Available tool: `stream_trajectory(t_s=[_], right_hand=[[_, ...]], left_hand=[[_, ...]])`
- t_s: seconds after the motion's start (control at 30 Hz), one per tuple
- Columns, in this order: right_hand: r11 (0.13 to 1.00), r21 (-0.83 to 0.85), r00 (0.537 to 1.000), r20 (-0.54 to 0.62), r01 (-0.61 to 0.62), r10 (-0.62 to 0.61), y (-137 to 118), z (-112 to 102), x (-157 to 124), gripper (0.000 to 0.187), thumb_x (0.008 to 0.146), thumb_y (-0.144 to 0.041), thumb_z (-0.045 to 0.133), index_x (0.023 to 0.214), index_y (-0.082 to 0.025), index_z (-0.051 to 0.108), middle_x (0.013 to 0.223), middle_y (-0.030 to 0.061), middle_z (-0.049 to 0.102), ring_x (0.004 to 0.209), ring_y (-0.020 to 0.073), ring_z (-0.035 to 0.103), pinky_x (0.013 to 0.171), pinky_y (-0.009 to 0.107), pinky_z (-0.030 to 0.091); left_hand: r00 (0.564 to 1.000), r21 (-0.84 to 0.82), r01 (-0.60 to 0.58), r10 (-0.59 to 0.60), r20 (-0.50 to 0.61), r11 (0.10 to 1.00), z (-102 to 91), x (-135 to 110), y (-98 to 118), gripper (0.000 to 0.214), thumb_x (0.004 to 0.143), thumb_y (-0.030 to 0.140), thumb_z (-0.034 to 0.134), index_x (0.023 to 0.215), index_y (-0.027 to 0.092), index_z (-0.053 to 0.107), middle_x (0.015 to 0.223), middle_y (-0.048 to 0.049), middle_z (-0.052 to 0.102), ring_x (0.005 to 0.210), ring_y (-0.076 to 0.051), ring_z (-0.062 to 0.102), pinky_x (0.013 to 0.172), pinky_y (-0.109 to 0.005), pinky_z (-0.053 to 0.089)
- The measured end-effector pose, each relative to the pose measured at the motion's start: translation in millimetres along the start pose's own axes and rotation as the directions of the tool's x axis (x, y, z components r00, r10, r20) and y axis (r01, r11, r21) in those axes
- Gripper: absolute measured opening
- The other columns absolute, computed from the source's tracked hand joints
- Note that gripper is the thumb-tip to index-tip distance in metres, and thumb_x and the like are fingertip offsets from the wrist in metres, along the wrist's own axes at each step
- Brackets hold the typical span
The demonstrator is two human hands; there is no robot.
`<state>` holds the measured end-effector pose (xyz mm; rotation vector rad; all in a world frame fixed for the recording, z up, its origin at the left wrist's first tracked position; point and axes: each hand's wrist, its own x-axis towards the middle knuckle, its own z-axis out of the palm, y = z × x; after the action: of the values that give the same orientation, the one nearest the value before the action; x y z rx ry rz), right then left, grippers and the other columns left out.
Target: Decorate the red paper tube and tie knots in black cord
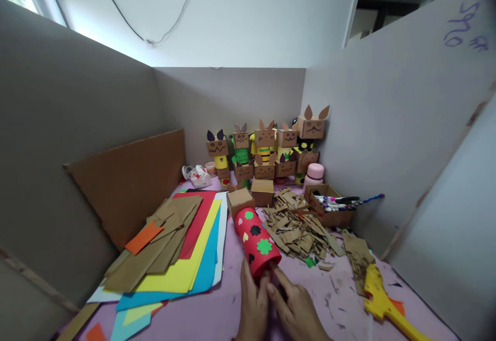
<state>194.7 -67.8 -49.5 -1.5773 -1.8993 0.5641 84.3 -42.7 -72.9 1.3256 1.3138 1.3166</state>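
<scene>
A red paper tube (251, 238) with green, black and pale flower and heart cutouts lies tilted away from me. At its far end sits a small brown cardboard box (240, 200). My left hand (253, 299) grips the tube's near rim from the left and below. My right hand (296, 305) has its index finger and thumb at the same open end, on the right side. Some fingertips are hidden under or inside the rim.
Stacked coloured paper (163, 278) and brown cardboard pieces (170, 227) lie left. Cardboard scraps (298, 227) are heaped right, near a box of pens (337, 219) and a yellow glue gun (377, 297). Several box-headed cat figures (264, 137) stand behind, between grey partitions (232, 93).
</scene>
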Motion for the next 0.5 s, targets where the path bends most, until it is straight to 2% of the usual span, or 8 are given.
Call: stream_trajectory(t_s=[0.5], right_hand=[[1.000,-0.010,1.000,0.015,-0.024,0.024,-4.2,-4.1,-1.0,0.073,0.091,-0.056,0.017,0.133,-0.004,0.046,0.074,0.0166,0.075,0.064,0.0282,0.070,0.059,0.032,0.049]], left_hand=[[1.000,-0.011,0.004,-0.003,0.011,1.000,-0.5,-1.0,3.5,0.067,0.087,0.048,0.040,0.140,0.010,0.022,0.151,-0.0211,0.022,0.140,-0.029,0.018,0.113,-0.045,0.019]])
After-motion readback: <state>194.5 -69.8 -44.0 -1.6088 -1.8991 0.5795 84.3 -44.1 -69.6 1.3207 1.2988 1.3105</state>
